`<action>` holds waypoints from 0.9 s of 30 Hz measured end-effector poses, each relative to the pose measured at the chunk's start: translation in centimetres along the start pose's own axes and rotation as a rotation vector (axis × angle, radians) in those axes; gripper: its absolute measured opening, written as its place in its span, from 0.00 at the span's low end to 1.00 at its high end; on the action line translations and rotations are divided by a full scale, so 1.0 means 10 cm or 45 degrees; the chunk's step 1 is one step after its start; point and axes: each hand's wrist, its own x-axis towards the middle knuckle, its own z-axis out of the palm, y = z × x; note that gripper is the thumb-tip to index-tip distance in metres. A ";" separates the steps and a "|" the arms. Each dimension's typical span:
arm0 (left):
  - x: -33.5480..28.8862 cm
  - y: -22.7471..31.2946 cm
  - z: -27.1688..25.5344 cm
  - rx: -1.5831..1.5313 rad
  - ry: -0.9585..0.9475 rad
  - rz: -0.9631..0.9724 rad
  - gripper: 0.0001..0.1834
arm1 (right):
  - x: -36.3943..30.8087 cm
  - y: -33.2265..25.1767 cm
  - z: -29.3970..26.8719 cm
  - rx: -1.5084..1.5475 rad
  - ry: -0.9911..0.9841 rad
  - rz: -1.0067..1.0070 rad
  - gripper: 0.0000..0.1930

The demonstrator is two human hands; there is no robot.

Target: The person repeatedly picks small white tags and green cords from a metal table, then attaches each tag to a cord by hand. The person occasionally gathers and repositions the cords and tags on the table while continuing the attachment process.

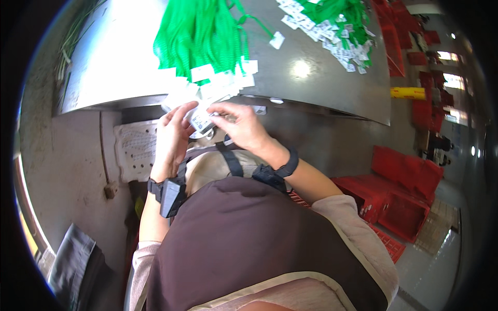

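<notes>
At the near edge of the metal table (332,93), a small white printed label (201,121) is between my two hands. My right hand (245,127) pinches its right side with thumb and forefinger. On its left side, the fingers of my left hand (173,136) are curled and closed on the same label. Just beyond lies a thick bundle of green mesh netting (202,39), with many white labels (228,83) bunched at its near end. One netting strand strays right, ending in a lone label (277,40).
A second pile of green netting (342,23) with white labels lies at the table's far right. Red plastic crates (402,212) stand on the floor to the right. A white perforated panel (136,150) is below the table at left. Dark cloth (72,262) hangs lower left.
</notes>
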 end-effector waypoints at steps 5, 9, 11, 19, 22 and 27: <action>0.06 -0.20 -0.01 0.063 0.221 -0.031 0.19 | 0.23 -0.20 -0.75 -0.014 0.039 -0.208 0.06; -0.06 -0.27 0.00 0.439 0.079 -0.271 0.13 | 1.08 0.10 -2.08 -0.645 0.160 0.048 0.06; -0.12 -0.34 0.13 0.540 -0.022 -0.224 0.12 | 1.41 0.48 -2.49 -0.809 0.000 0.004 0.06; -0.08 -0.62 0.66 0.863 0.280 -0.310 0.11 | 2.06 1.37 -2.70 -0.727 -0.316 -0.181 0.06; -0.14 -0.77 0.73 0.884 0.395 -0.333 0.11 | 2.16 1.38 -2.68 -0.789 -0.390 -0.107 0.09; -0.25 -0.96 0.75 0.767 0.491 -0.377 0.17 | 2.16 1.46 -2.52 -1.114 -0.316 -0.371 0.08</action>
